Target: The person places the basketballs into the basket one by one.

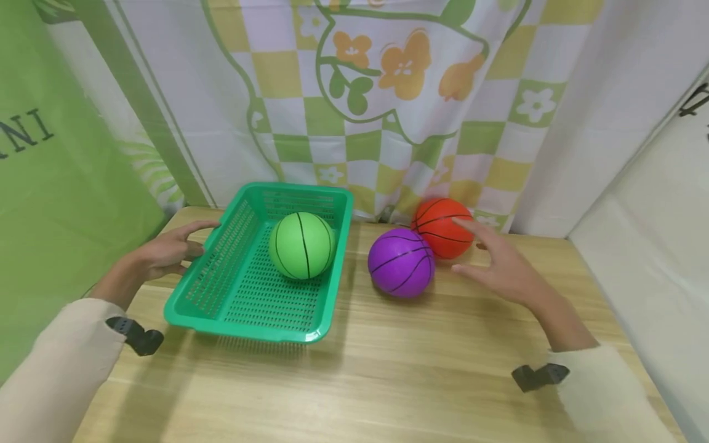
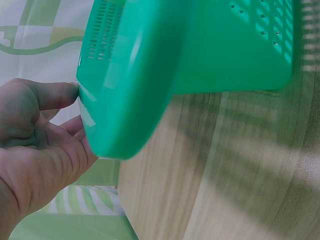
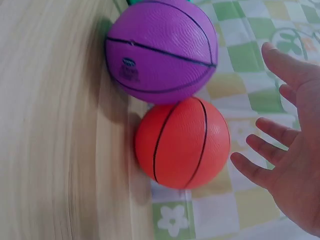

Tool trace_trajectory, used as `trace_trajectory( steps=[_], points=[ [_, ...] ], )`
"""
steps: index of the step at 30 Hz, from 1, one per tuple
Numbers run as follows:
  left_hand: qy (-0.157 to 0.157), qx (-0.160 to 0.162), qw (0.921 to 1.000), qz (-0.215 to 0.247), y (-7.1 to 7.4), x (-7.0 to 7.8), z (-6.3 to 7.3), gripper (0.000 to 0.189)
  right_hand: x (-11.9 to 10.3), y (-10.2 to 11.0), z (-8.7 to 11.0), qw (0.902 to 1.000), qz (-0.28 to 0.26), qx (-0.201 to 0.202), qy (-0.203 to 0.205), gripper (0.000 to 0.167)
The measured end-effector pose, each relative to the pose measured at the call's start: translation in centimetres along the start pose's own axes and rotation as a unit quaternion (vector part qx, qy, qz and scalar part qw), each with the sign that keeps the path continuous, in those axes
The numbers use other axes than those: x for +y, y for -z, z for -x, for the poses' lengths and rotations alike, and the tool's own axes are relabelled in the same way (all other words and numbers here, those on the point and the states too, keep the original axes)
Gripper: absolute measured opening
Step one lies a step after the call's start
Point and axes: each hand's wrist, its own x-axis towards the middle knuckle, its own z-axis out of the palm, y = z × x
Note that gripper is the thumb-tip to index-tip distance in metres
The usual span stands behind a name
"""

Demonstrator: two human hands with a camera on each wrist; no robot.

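Observation:
A green plastic basket (image 1: 327, 317) sits on the table, with a light green ball (image 1: 301, 246) inside. My left hand (image 1: 168, 251) holds the basket's left rim; in the left wrist view, its fingertips meet the rim (image 2: 130, 100) and some pass out of sight behind it. A purple ball (image 1: 401, 263) and a red ball (image 1: 443, 227) rest against each other right of the basket. My right hand (image 1: 501, 267) is just right of the red ball, thumb and fingers spread. In the right wrist view, a gap separates those fingers (image 3: 252, 170) from the red ball (image 3: 182, 143).
The wooden table (image 1: 365, 381) meets a patterned curtain (image 1: 376, 141) at the back. Green cloth (image 1: 66, 203) hangs at the left and a pale wall (image 1: 653, 234) stands at the right. Black wrist cameras (image 1: 141, 337) are strapped to both sleeves.

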Motion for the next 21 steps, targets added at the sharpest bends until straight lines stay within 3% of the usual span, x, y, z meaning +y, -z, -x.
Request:
trace_trajectory(
  steps=[8,21],
  points=[
    [0.006,-0.001,1.0000,0.004,0.0,0.2,0.0,0.073,0.9,1.6,1.3,0.9983,-0.046,0.015,-0.032,0.080],
    [0.002,-0.006,0.9998,0.018,0.0,-0.1,0.0,0.075,3.8,2.1,3.1,0.9915,-0.091,0.024,-0.090,0.077]
  ],
)
